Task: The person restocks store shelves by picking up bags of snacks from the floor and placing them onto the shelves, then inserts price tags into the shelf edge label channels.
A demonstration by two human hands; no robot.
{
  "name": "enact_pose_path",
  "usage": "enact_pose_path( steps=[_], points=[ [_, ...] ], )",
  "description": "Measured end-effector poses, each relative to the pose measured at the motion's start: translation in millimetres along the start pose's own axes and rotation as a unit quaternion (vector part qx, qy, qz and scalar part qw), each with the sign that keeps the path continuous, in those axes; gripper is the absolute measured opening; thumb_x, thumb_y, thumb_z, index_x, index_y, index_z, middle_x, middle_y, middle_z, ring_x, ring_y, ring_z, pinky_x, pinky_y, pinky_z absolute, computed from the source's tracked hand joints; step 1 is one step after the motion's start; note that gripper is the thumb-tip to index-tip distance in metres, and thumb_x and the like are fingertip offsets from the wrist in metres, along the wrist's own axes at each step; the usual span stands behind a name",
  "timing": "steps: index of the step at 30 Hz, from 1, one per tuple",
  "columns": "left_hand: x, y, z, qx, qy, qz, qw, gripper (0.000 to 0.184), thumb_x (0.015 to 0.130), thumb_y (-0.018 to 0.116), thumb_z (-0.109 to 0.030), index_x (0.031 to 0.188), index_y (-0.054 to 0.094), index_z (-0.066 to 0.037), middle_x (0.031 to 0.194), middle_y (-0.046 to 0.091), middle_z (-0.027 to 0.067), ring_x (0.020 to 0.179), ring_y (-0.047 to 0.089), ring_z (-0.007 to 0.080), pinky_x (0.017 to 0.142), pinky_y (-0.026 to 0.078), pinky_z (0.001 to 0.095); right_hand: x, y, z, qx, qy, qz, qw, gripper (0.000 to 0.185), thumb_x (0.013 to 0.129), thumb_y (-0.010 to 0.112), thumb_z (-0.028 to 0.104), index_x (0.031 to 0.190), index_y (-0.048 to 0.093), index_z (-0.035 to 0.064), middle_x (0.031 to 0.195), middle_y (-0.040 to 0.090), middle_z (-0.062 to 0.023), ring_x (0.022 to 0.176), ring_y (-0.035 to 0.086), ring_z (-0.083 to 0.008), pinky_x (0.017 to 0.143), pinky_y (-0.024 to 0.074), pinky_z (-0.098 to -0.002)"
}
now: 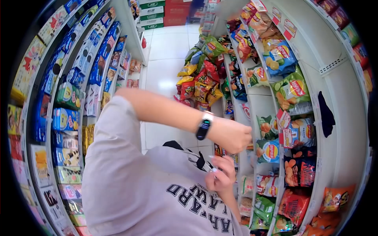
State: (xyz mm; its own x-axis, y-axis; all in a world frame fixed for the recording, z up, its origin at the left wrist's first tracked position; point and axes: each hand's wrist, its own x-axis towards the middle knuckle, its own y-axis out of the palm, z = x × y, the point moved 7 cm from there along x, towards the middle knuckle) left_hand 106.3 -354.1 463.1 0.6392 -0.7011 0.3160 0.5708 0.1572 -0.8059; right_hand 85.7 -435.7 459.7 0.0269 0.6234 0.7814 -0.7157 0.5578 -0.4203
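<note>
My left hand (230,135), with a dark-faced fitness band (204,126) on its wrist, is stretched across to the right-hand shelves. Its fingers are curled into a fist, and whatever they may hold is hidden. Beyond its knuckles, a light-blue chip bag (268,151) stands on a shelf. Below and nearer my chest is my right hand (223,174), its fingers loosely bent and apart, with no object visible in them. A black-and-white strap-like item (199,160) lies behind its fingertips, against my grey shirt. Several more chip bags (267,185) line the shelf beside it.
A heap of chip bags (202,78) lies on the tiled floor (161,74) at the foot of the right shelves. Packaged biscuits (67,119) fill the left shelves. Stacked cartons (152,13) stand at the aisle's far end. A dark cloth-like item (326,114) hangs at right.
</note>
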Motion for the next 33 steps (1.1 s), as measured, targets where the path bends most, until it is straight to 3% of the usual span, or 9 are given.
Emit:
enact_pose_path(
  steps=[3, 6, 11, 14, 22, 25, 27, 30, 33],
  points=[
    [-39.9, -115.7, 23.9, -0.075, -0.039, -0.121, 0.989, 0.015, 0.082, 0.053, -0.020, 0.074, 0.053, -0.008, 0.082, 0.058, 0.0050, 0.079, 0.055, 0.0162, 0.066, 0.043, 0.0297, -3.8, 8.1, -13.9, -0.106, 0.079, 0.043, 0.990, 0.036, 0.070, 0.062, 0.002, 0.103, 0.051, 0.0085, 0.100, 0.059, -0.0138, 0.082, 0.061, -0.0304, 0.074, 0.0486, -0.0414],
    [-85.6, -215.2, 3.8, 0.194, -0.053, -0.344, 0.917, 0.014, 0.089, 0.045, -0.023, 0.083, 0.055, -0.016, 0.088, 0.059, -0.0061, 0.082, 0.056, 0.0085, 0.070, 0.044, 0.0302, -24.8, 18.2, -42.3, -0.022, 0.151, -0.073, 0.986, 0.037, 0.070, 0.059, -0.006, 0.105, 0.050, 0.0024, 0.093, 0.060, -0.0172, 0.078, 0.059, -0.0314, 0.070, 0.0492, -0.0396],
    [-121.0, -234.0, 21.4, 0.312, -0.076, -0.452, 0.832, 0.016, 0.088, 0.052, -0.015, 0.101, 0.060, -0.014, 0.091, 0.052, -0.0017, 0.083, 0.051, 0.0169, 0.070, 0.042, 0.0336, -18.3, 37.3, -67.5, -0.044, 0.191, 0.018, 0.981, 0.038, 0.074, 0.052, -0.012, 0.109, 0.049, 0.0015, 0.092, 0.059, -0.0176, 0.080, 0.059, -0.0269, 0.072, 0.0486, -0.0335],
    [-141.9, -225.9, 7.0, 0.454, -0.162, -0.433, 0.762, 0.040, 0.092, 0.042, -0.042, 0.104, 0.066, -0.012, 0.099, 0.067, 0.0035, 0.090, 0.061, 0.0185, 0.084, 0.046, 0.0355, 0.3, 50.9, -87.7, -0.014, 0.191, 0.037, 0.981, 0.041, 0.070, 0.060, -0.011, 0.108, 0.053, 0.0028, 0.094, 0.060, -0.0159, 0.079, 0.060, -0.0310, 0.069, 0.0478, -0.0368],
    [-160.8, -189.7, 79.1, 0.479, -0.145, -0.424, 0.755, 0.018, 0.092, 0.044, -0.031, 0.096, 0.057, -0.019, 0.093, 0.061, -0.0077, 0.089, 0.053, 0.0082, 0.077, 0.042, 0.0317, 56.9, 97.2, -175.2, 0.048, 0.135, 0.088, 0.986, 0.036, 0.069, 0.060, -0.008, 0.103, 0.058, 0.0033, 0.090, 0.061, -0.0138, 0.076, 0.060, -0.0298, 0.068, 0.0479, -0.0380],
    [-172.0, -161.5, 119.8, 0.439, -0.144, -0.414, 0.784, 0.010, 0.092, 0.044, -0.027, 0.093, 0.053, -0.022, 0.090, 0.059, -0.0119, 0.088, 0.050, 0.0044, 0.075, 0.041, 0.0303, 70.6, 109.6, -237.1, 0.038, 0.153, 0.111, 0.981, 0.035, 0.069, 0.059, -0.008, 0.102, 0.059, 0.0024, 0.090, 0.061, -0.0145, 0.076, 0.060, -0.0302, 0.069, 0.0483, -0.0380],
    [-191.4, -122.7, 131.6, 0.324, -0.163, -0.324, 0.874, 0.009, 0.092, 0.045, -0.024, 0.100, 0.050, -0.023, 0.093, 0.060, -0.0099, 0.090, 0.053, 0.0079, 0.074, 0.043, 0.0322, 63.0, 119.2, -299.2, 0.043, 0.276, 0.134, 0.951, 0.026, 0.075, 0.057, -0.005, 0.100, 0.059, 0.0003, 0.089, 0.061, -0.0162, 0.080, 0.061, -0.0325, 0.072, 0.0483, -0.0376],
    [-225.3, -49.5, 158.9, 0.100, -0.416, -0.133, 0.894, 0.014, 0.084, 0.055, -0.014, 0.097, 0.052, -0.016, 0.094, 0.062, -0.0005, 0.080, 0.060, 0.0163, 0.063, 0.046, 0.0344, -0.4, 148.5, -414.0, 0.039, 0.420, 0.154, 0.893, 0.018, 0.080, 0.056, 0.000, 0.098, 0.059, 0.0005, 0.084, 0.060, -0.0155, 0.076, 0.061, -0.0273, 0.069, 0.0487, -0.0337],
    [-275.5, 35.9, 168.5, -0.070, -0.583, -0.033, 0.809, 0.024, 0.072, 0.062, -0.005, 0.096, 0.062, -0.007, 0.086, 0.064, 0.0058, 0.073, 0.062, 0.0190, 0.058, 0.048, 0.0301, -85.8, 191.9, -517.1, -0.004, 0.484, 0.270, 0.833, 0.018, 0.079, 0.058, 0.004, 0.097, 0.060, 0.0024, 0.081, 0.063, -0.0139, 0.073, 0.062, -0.0248, 0.067, 0.0494, -0.0328]
  ],
)
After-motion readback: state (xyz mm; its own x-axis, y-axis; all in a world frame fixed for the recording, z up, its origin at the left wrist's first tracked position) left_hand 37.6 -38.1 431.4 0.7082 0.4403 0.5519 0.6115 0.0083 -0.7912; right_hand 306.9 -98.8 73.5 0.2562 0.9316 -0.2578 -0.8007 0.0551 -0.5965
